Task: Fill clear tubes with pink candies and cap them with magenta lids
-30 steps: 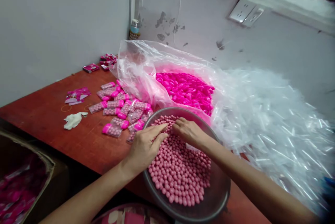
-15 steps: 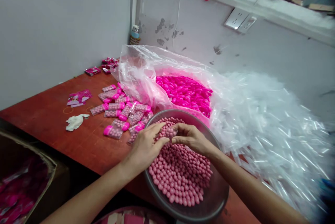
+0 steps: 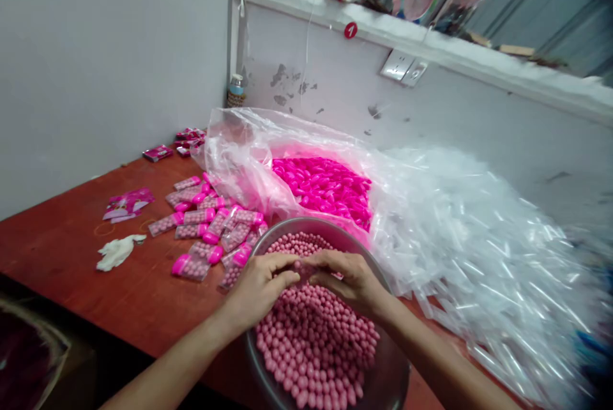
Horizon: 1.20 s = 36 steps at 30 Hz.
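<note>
Pink candy balls [image 3: 316, 340] fill our metal bowl [image 3: 393, 378] at the table's near edge, and our left hand [image 3: 261, 285] and right hand [image 3: 352, 282] meet fingertip-to-fingertip over the far side, half curled; what they pinch is hidden.

So from my feed, everything sits around the big clear bag of hot-pink caps [image 3: 323, 189] in the middle of the red-brown table [image 3: 71, 237]. Left of it I see a scatter of filled little tubes with pink caps [image 3: 205, 225], and further left a crumpled white glove [image 3: 117, 251] and some pink wrappers [image 3: 127, 204]. Behind those tubes, by the wall, more pink packets [image 3: 175, 145]. Right of the bag there's a huge heap of empty clear tubes [image 3: 488, 250]. Behind the bag, in the corner, a small bottle [image 3: 235, 91]; above it a wall socket [image 3: 405, 67], a red number tag [image 3: 350, 30] and a cluttered ledge [image 3: 412, 39].
</note>
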Available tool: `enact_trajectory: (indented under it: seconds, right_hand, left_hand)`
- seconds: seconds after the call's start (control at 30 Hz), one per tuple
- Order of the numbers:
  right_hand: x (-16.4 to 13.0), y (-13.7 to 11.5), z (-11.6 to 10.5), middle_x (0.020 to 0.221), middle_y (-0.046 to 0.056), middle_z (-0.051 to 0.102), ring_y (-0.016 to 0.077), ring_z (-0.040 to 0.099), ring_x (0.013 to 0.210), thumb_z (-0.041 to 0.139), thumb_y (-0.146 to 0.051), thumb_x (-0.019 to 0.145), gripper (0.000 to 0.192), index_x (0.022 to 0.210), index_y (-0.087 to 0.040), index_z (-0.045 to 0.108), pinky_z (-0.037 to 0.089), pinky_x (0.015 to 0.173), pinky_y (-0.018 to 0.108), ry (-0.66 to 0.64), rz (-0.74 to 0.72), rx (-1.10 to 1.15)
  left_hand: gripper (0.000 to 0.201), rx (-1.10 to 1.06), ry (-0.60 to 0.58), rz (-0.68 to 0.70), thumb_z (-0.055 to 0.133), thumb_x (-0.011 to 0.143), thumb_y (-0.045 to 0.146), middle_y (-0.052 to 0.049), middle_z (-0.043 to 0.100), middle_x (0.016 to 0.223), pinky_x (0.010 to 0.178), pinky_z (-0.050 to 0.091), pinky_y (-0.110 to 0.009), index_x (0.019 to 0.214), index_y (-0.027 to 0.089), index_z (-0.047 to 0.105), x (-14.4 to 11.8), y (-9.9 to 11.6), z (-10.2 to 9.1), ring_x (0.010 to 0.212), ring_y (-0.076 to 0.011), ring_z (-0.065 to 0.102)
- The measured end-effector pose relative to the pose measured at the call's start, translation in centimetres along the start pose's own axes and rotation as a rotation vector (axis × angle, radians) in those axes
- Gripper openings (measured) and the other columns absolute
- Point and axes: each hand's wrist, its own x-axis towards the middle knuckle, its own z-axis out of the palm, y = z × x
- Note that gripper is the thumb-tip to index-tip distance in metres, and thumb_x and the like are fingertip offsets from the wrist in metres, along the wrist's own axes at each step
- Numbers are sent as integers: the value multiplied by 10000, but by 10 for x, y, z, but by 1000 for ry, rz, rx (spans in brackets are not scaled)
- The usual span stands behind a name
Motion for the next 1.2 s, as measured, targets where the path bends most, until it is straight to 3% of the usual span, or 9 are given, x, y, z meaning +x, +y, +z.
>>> enact_trajectory:
  seconds: [0.13,0.23,0.33,0.4,0.47,0.6,0.73,0.97,1.2]
  right_hand:
    - [-1,4,4,841,66,682,154,634,746,564,-265,833,133,934,-208,630,493,656,254,-44,-62,-1]
    - [5,11,-7,852,51,678,141,632,698,650,-293,765,269,1011,-203,592,495,616,238,-94,52,154]
    - [26,34,-36,822,38,679,151,641,700,602,-339,797,354,1111,-193,528,507,612,251,49,210,208]
    - [46,60,-63,775,44,672,156,636,695,489,-353,861,255,1012,-166,575,503,632,265,221,302,-48]
    - [67,92,-88,839,41,680,154,632,745,454,-322,871,225,938,-181,616,486,683,260,225,398,-513]
    - [99,150,-115,923,94,681,228,610,876,482,-213,824,198,889,-162,663,434,790,339,185,486,-714]
    - [119,181,-110,1050,144,635,247,553,1009,507,-168,794,198,919,-133,657,391,849,324,85,494,-763]
    - [114,180,-114,903,93,669,233,592,859,641,-231,706,117,788,-156,676,407,777,302,11,441,-591]
    - [73,156,-123,825,58,667,210,611,764,620,-441,721,300,856,-174,606,456,647,307,268,452,-182]
  left_hand:
    - [208,8,4,-13,548,782,177,-14,708,907,816,474,-274,924,214,695,2,1,1,880,-180,627]
    - [182,34,56,-36,551,797,199,-2,707,904,778,473,-245,905,226,694,2,0,2,867,-173,626]
    - [200,46,84,-67,560,795,192,15,700,955,776,465,-223,942,252,682,1,-2,2,879,-158,624]
    - [214,41,73,-77,570,790,187,27,696,960,787,459,-212,960,268,673,1,-5,3,888,-149,621]
    - [219,36,64,-77,568,795,195,29,694,952,784,458,-205,975,275,665,1,-7,3,886,-145,621]
    - [211,39,49,-65,559,800,204,25,697,919,757,462,-197,977,265,657,3,-10,2,849,-144,627]
    - [206,48,34,-44,551,793,176,17,695,882,744,466,-191,956,243,657,4,-11,3,814,-142,626]
    - [229,48,75,-8,570,769,141,18,689,824,703,464,-172,953,239,666,2,-10,3,759,-132,619]
    - [200,17,25,-29,547,794,159,25,686,844,728,453,-174,943,239,654,2,-11,2,792,-126,619]
